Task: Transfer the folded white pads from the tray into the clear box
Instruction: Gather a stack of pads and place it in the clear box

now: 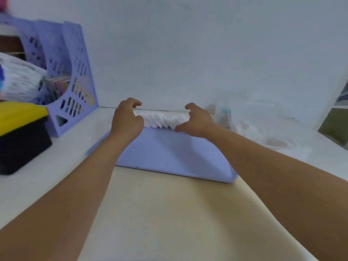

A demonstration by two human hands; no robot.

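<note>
Pads (163, 120): a white fanned row at the far end of the tray (175, 157).
Left hand (126, 119): at the row's left end, fingers curled, grip unclear.
Right hand (195, 121): at the right end, fingers curled, grip unclear.
Box (223, 114): blurred, right of the tray on the tabletop (37, 185).

Row of folded white pads (163, 120) standing on edge, fanned, along far end of lavender tray (175, 157). Tray flat on desk. Clear box (224, 114) blurred, just right of the pads.
</note>
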